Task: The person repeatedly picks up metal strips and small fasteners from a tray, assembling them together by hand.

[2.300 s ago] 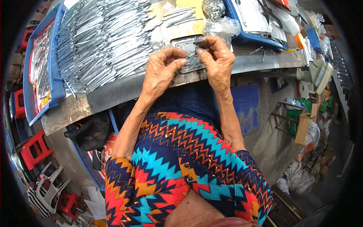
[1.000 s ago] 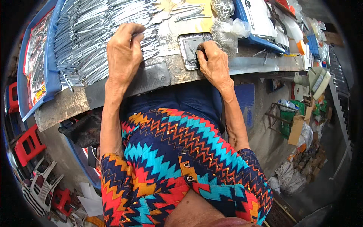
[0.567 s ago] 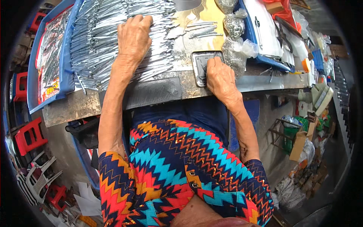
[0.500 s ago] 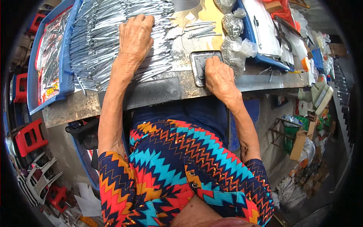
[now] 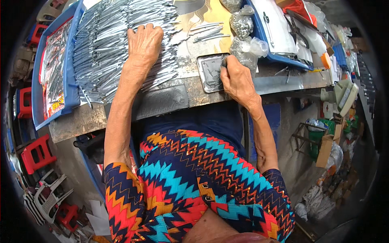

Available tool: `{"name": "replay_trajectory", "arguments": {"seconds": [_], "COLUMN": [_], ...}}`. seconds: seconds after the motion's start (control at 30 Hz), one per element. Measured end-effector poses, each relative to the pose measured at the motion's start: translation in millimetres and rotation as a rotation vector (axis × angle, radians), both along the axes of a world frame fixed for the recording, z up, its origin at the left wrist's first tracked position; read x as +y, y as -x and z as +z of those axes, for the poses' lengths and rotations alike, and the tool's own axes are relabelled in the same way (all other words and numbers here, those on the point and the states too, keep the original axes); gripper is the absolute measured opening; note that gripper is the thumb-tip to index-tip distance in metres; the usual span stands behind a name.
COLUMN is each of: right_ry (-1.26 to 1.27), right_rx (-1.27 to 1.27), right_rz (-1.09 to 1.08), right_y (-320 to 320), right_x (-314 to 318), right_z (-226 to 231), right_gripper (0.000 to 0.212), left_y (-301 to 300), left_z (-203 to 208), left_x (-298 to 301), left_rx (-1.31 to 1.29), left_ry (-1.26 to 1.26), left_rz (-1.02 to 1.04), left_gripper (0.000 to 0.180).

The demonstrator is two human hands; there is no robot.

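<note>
The left hand (image 5: 145, 44) lies palm down over the right part of a broad heap of thin grey metal strips (image 5: 107, 48) on the left of the table (image 5: 79, 123); its fingers are bent and close together, their tips hidden, so whether they grip a strip cannot be told. The right hand (image 5: 240, 79) is at the right rim of a small rectangular metal tray (image 5: 201, 73) near the table's near edge, its fingers curled inward over the rim; a dark bit shows by the fingertips, but whether they are clamped on it cannot be told. Small dark slivers (image 5: 212, 73) lie scattered in this tray. On the far side of it, a few loose strips (image 5: 210, 32) rest on a yellow and grey board (image 5: 224, 45). Clear bags of small parts (image 5: 242, 24) stand to the right, next to a blue bin (image 5: 265, 34) with white paper in it. A flat black pad (image 5: 162, 101) lies left of the small tray, and another blue bin (image 5: 70, 77) borders the heap's left side.
</note>
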State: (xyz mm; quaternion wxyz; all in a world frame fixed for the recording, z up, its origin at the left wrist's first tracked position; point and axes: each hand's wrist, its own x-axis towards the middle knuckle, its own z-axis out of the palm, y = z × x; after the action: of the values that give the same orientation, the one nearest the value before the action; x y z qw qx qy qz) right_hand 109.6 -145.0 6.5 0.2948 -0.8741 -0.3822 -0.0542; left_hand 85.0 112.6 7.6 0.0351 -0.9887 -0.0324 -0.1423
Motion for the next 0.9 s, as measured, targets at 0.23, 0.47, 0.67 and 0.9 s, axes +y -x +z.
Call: {"name": "replay_trajectory", "arguments": {"seconds": [0.23, 0.47, 0.67, 0.9], "right_ry": [-0.28, -0.686, -0.85, -1.001], "right_rx": [0.442, 0.897, 0.971, 0.966], "right_rz": [-0.099, -0.137, -0.131, -0.112], "right_y": [6, 16, 16, 16], "right_x": [-13, -17, -19, -17], "right_z": [0, 5, -1, -11], "right_gripper": [0.009, 0.009, 0.013, 0.017], "left_y": [-37, -74, -80, -75], "left_z": [5, -25, -40, -43], "left_x": [-47, -88, -96, -100], "left_rx": [0.035, -0.178, -0.204, -0.193], "left_ry": [0.396, 0.424, 0.451, 0.494], "left_rz": [-0.184, -0.377, -0.326, -0.266], "left_gripper": [0.012, 0.012, 0.011, 0.009]}}
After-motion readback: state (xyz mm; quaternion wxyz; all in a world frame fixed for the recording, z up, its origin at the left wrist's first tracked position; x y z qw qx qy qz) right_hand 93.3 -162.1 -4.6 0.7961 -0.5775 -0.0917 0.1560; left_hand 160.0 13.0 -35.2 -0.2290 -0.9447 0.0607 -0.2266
